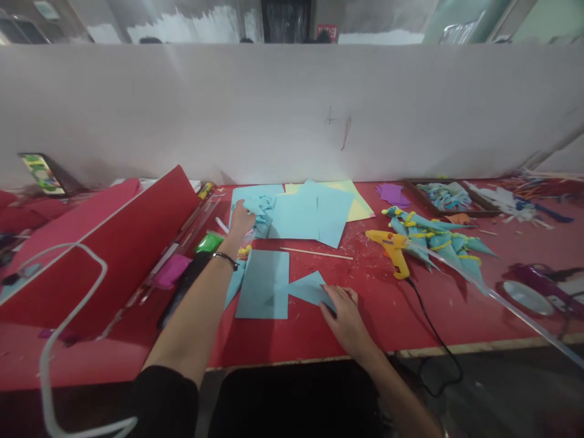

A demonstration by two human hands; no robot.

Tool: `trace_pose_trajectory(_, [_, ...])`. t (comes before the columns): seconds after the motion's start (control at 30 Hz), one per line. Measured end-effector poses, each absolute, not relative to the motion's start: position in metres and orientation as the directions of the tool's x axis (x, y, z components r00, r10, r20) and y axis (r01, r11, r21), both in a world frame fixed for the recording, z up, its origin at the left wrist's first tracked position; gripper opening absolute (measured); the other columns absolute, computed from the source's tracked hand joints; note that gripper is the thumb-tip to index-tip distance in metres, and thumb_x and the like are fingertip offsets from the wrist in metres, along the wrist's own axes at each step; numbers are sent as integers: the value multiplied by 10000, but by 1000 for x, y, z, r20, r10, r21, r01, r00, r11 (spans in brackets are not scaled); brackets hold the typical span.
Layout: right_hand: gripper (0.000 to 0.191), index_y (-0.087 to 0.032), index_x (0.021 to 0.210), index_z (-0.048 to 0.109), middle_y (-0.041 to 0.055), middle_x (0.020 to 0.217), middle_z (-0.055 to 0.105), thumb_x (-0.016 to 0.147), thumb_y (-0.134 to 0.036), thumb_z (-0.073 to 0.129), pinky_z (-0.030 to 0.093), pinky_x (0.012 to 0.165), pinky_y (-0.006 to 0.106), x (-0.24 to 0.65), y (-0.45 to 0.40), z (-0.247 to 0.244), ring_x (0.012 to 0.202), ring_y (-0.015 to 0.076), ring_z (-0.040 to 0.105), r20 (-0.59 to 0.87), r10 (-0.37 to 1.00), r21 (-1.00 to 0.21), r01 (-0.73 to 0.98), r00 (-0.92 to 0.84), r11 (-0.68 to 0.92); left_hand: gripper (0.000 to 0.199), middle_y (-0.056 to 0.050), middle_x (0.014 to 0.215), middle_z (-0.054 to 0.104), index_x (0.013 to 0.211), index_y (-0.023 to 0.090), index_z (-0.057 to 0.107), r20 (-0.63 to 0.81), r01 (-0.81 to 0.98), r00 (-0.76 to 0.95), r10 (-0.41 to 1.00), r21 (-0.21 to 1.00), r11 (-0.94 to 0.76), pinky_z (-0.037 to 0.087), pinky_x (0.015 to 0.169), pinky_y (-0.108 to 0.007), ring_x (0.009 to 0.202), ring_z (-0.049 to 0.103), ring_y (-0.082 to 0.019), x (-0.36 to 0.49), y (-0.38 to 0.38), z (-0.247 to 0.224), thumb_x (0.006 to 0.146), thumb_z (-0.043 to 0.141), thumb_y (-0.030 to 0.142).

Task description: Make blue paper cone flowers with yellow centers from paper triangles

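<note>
My left hand (pixel 241 219) reaches forward to a pile of crumpled and cut light blue paper pieces (pixel 262 214); its fingers are partly bent over the pile, and whether they grip a piece is too small to tell. Near the front edge, my right hand (pixel 341 307) is closed on the right end of a small folded blue paper (pixel 309 288). Left of that paper, a blue rectangular sheet (pixel 263 285) lies flat. Larger blue sheets (pixel 296 213) overlap yellow paper (pixel 358 201) behind. A thin wooden stick (pixel 317 253) lies between.
A yellow glue gun (pixel 392 248) with a black cord lies right, beside blue paper cones with yellow trim (pixel 438 240). A tray (pixel 483 212) of scraps stands behind. A red board (pixel 114 261) leans at left, near a green packet (pixel 209 242). A white wall rises behind the table.
</note>
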State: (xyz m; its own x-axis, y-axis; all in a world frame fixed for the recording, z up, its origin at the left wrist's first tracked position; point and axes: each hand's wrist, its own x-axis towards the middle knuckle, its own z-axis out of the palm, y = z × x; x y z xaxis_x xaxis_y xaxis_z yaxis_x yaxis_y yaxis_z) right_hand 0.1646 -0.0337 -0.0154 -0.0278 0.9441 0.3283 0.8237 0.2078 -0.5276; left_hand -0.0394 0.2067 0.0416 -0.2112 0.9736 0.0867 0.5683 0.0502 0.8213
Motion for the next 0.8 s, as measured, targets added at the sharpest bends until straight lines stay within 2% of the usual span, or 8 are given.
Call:
trace_pose_trajectory(0.1, [234, -198, 965, 560, 74, 934, 652, 806, -163, 391, 334, 827, 377, 163, -34, -12, 881, 199, 584, 323, 946, -546, 812, -24, 208, 621, -131, 1088, 464, 1192, 123, 367, 178, 659, -189, 966, 752, -10, 385, 892, -360, 1055, 471, -231, -41, 198, 48, 593, 506, 37])
trace_pose_trajectory(0.17, [221, -205, 932, 565, 61, 920, 652, 800, -152, 396, 318, 835, 376, 163, -35, -10, 882, 194, 580, 318, 948, -561, 801, -21, 207, 614, -137, 1176, 398, 1197, 128, 383, 231, 716, -125, 965, 694, -73, 307, 974, -375, 1153, 384, -247, -40, 189, 54, 601, 515, 63])
trace_pose_trajectory(0.27, [199, -220, 853, 568, 28, 881, 650, 773, -126, 412, 301, 833, 369, 164, -35, -4, 875, 182, 575, 268, 963, -631, 752, -22, 193, 555, -121, 1201, 405, 1205, 133, 401, 295, 851, 241, 925, 394, -347, 246, 1006, -427, 1200, 311, -256, -35, 163, 67, 654, 446, 72])
trace_pose_trajectory(0.37, [199, -226, 785, 562, 0, 842, 646, 724, -96, 423, 289, 838, 368, 169, -32, 4, 861, 173, 573, 199, 980, -723, 670, -29, 167, 587, -54, 1302, 365, 1224, 206, 402, 186, 697, 659, 728, 212, -685, 283, 997, -379, 1217, 284, -208, -24, 118, 79, 669, 385, 16])
trace_pose_trajectory(0.5, [223, -214, 743, 553, 6, 833, 644, 645, -67, 418, 281, 850, 386, 177, -26, 11, 852, 184, 570, 192, 981, -751, 638, -40, 173, 569, 11, 1365, 331, 1224, 285, 408, 142, 498, 860, 490, -22, -867, 232, 1029, -387, 1254, 245, -193, -11, 53, 85, 724, 378, 14])
trace_pose_trajectory(0.6, [253, -203, 741, 548, 19, 837, 634, 582, -51, 421, 286, 857, 395, 182, -20, 14, 850, 190, 567, 236, 965, -722, 644, -115, 254, 584, 33, 1383, 318, 1261, 329, 345, 26, 368, 930, 367, -75, -927, 139, 1066, -422, 1284, 218, -190, -10, 23, 82, 739, 469, 100])
trace_pose_trajectory(0.67, [255, -197, 723, 545, 33, 875, 627, 571, -44, 409, 310, 848, 391, 183, -17, 17, 882, 196, 560, 252, 946, -719, 616, -203, 323, 609, 31, 1374, 338, 1263, 331, 340, -29, 359, 932, 361, -66, -931, 133, 1072, -402, 1286, 229, -178, -13, 13, 77, 715, 518, 135])
trace_pose_trajectory(0.8, [225, -199, 679, 544, 37, 1001, 609, 649, -37, 390, 361, 851, 353, 181, -15, 19, 963, 170, 540, 245, 898, -760, 503, -365, 411, 549, 22, 1306, 438, 1254, 311, 359, -39, 357, 933, 358, -29, -934, 154, 1064, -377, 1262, 286, -150, -25, 0, 62, 737, 479, 170])
